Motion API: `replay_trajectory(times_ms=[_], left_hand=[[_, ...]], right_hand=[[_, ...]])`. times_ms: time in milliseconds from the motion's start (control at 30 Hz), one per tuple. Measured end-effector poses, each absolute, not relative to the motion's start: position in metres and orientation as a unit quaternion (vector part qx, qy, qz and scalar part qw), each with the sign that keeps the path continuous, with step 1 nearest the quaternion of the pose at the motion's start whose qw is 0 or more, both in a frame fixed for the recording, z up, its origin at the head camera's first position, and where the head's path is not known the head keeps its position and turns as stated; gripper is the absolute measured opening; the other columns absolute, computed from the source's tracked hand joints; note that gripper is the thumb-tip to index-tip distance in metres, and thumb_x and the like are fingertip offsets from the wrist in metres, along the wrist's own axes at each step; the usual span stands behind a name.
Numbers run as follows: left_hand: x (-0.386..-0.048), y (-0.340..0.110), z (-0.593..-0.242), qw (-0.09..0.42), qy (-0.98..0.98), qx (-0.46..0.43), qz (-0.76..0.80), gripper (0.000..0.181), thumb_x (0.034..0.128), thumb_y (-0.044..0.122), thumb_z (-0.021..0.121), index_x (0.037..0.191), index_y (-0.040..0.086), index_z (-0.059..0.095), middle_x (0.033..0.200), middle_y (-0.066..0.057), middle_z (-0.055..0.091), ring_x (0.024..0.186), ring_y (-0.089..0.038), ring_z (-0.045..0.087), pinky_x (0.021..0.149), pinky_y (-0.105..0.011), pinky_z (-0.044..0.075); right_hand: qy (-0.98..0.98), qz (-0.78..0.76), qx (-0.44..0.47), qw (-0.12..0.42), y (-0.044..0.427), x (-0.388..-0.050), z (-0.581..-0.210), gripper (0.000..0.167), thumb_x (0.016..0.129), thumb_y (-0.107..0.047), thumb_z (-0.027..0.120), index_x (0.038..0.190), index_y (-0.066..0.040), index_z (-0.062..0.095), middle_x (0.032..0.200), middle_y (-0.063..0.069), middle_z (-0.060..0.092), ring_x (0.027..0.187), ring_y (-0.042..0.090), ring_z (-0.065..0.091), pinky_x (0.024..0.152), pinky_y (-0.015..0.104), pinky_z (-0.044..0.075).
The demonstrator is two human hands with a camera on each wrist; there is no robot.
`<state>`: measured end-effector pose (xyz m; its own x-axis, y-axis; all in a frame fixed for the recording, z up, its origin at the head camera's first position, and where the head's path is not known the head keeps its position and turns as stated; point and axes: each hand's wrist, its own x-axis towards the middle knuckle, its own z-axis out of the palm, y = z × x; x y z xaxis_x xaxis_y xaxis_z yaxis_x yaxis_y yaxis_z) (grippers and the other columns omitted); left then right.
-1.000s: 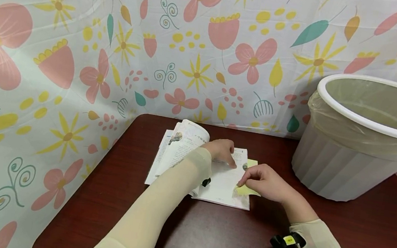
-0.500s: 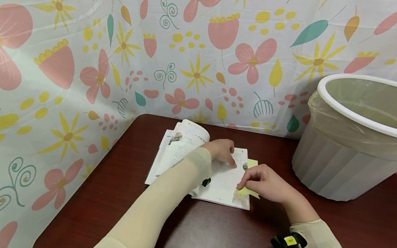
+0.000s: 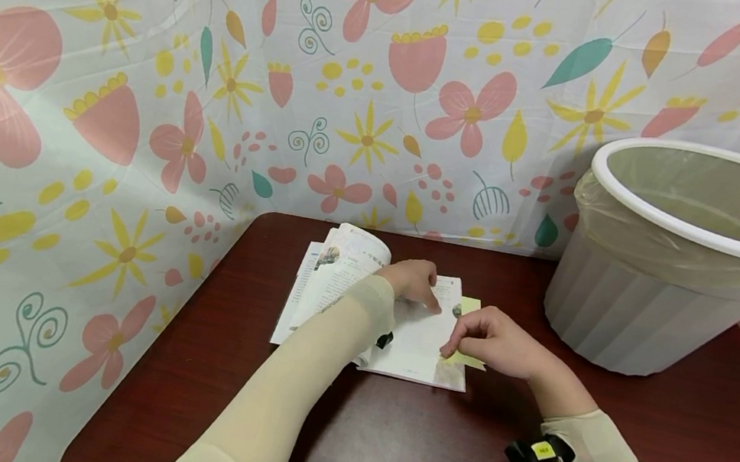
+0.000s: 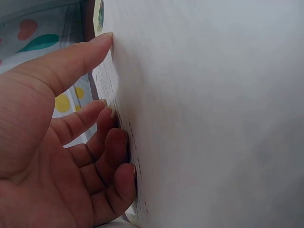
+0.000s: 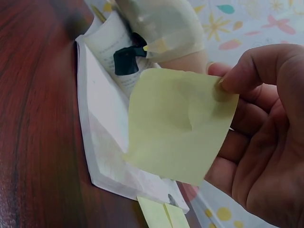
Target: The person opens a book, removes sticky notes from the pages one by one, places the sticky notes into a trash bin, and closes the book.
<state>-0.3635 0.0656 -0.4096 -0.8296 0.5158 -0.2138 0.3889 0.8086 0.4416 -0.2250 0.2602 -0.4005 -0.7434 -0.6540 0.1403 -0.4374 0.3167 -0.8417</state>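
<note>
An open book (image 3: pixel 406 355) lies on the table, its left-hand pages bulging up in a curl. On its right page rests my left hand (image 3: pixel 411 278); in the left wrist view the thumb (image 4: pixel 97 50) and loosely bent fingertips touch the paper. My right hand (image 3: pixel 498 341) is over the book's right edge. It pinches a pale yellow sticky note (image 5: pixel 175 126) by one corner between thumb and forefinger, as the right wrist view shows. The note has a small crease near its middle. More yellow paper (image 5: pixel 164 214) sticks out past the book's edge.
A ribbed grey bin (image 3: pixel 616 315) with a white rim and a clear liner stands at the right on the dark red-brown table (image 3: pixel 379 440). A flowered curtain (image 3: pixel 354 136) hangs behind and to the left.
Less of the yellow paper shows beneath the right fingertips than one second ago. Left hand and book look the same; the right hand has barely shifted.
</note>
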Motion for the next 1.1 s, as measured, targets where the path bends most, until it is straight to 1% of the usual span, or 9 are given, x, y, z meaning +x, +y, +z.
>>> replay_trajectory(times_ms=[67, 100, 133, 333, 467, 700, 833, 900, 1100], left_hand=[[-0.364, 0.066, -0.41, 0.163, 0.937, 0.241, 0.192, 0.046, 0.0772, 0.042, 0.089, 0.105, 0.02, 0.06, 0.103, 0.005, 0.062, 0.087, -0.014, 0.058, 0.077, -0.029, 0.05], [-0.363, 0.066, -0.41, 0.163, 0.938, 0.24, 0.191, 0.046, 0.0773, 0.042, 0.089, 0.105, 0.021, 0.06, 0.103, 0.006, 0.062, 0.088, -0.014, 0.058, 0.077, -0.029, 0.05], [-0.363, 0.066, -0.41, 0.163, 0.938, 0.24, 0.19, 0.046, 0.0774, 0.042, 0.089, 0.105, 0.021, 0.06, 0.104, 0.006, 0.062, 0.088, -0.014, 0.058, 0.077, -0.03, 0.05], [-0.362, 0.066, -0.41, 0.164, 0.938, 0.239, 0.188, 0.046, 0.0773, 0.043, 0.088, 0.106, 0.02, 0.06, 0.105, 0.005, 0.062, 0.089, -0.014, 0.058, 0.078, -0.03, 0.05], [-0.361, 0.066, -0.409, 0.165, 0.938, 0.238, 0.189, 0.046, 0.0774, 0.043, 0.088, 0.106, 0.021, 0.06, 0.105, 0.006, 0.062, 0.09, -0.015, 0.058, 0.078, -0.031, 0.049], [-0.361, 0.065, -0.409, 0.163, 0.938, 0.241, 0.19, 0.045, 0.0777, 0.043, 0.088, 0.105, 0.02, 0.06, 0.103, 0.005, 0.062, 0.088, -0.015, 0.057, 0.076, -0.031, 0.049], [-0.361, 0.065, -0.409, 0.164, 0.937, 0.239, 0.192, 0.045, 0.0779, 0.043, 0.088, 0.105, 0.02, 0.06, 0.104, 0.005, 0.062, 0.088, -0.015, 0.057, 0.076, -0.031, 0.049], [-0.361, 0.064, -0.409, 0.165, 0.938, 0.239, 0.192, 0.045, 0.0783, 0.043, 0.087, 0.106, 0.02, 0.06, 0.105, 0.006, 0.061, 0.089, -0.015, 0.057, 0.077, -0.032, 0.049], [-0.36, 0.063, -0.409, 0.165, 0.936, 0.242, 0.194, 0.048, 0.0799, 0.045, 0.086, 0.112, 0.019, 0.061, 0.108, 0.006, 0.06, 0.091, -0.016, 0.057, 0.078, -0.033, 0.049]], right_hand=[[0.797, -0.484, -0.343, 0.114, 0.261, -0.225, -0.399, 0.03, 0.095, 0.009, 0.052, 0.088, -0.005, 0.078, 0.091, 0.012, 0.08, 0.083, 0.011, 0.072, 0.079, 0.023, 0.057], [0.795, -0.487, -0.343, 0.112, 0.261, -0.224, -0.399, 0.03, 0.095, 0.009, 0.052, 0.088, -0.005, 0.078, 0.091, 0.012, 0.08, 0.09, 0.014, 0.074, 0.084, 0.024, 0.058], [0.793, -0.491, -0.343, 0.111, 0.262, -0.224, -0.398, 0.031, 0.095, 0.009, 0.051, 0.089, -0.005, 0.078, 0.091, 0.012, 0.08, 0.09, 0.016, 0.074, 0.085, 0.025, 0.058], [0.802, -0.501, -0.315, 0.078, 0.269, -0.224, -0.394, 0.027, 0.098, 0.006, 0.055, 0.091, -0.006, 0.078, 0.09, 0.01, 0.079, 0.084, 0.014, 0.069, 0.074, 0.029, 0.058], [0.813, -0.503, -0.288, 0.064, 0.272, -0.225, -0.393, 0.023, 0.098, 0.003, 0.057, 0.092, -0.006, 0.077, 0.09, 0.011, 0.078, 0.08, 0.012, 0.066, 0.069, 0.028, 0.056], [0.822, -0.506, -0.255, 0.064, 0.272, -0.226, -0.394, 0.019, 0.098, 0.001, 0.059, 0.094, -0.003, 0.076, 0.091, 0.013, 0.076, 0.074, 0.012, 0.063, 0.065, 0.027, 0.054], [0.826, -0.506, -0.238, 0.061, 0.272, -0.225, -0.393, 0.017, 0.098, 0.002, 0.058, 0.096, -0.001, 0.075, 0.088, 0.011, 0.073, 0.065, 0.011, 0.061, 0.057, 0.027, 0.053], [0.828, -0.506, -0.234, 0.055, 0.272, -0.225, -0.391, 0.017, 0.098, 0.002, 0.058, 0.097, -0.001, 0.075, 0.087, 0.01, 0.072, 0.063, 0.012, 0.061, 0.056, 0.028, 0.053], [0.843, -0.491, -0.22, -0.004, 0.281, -0.223, -0.38, 0.018, 0.099, 0.002, 0.057, 0.096, -0.002, 0.074, 0.085, 0.003, 0.07, 0.062, 0.011, 0.057, 0.056, 0.027, 0.05]])
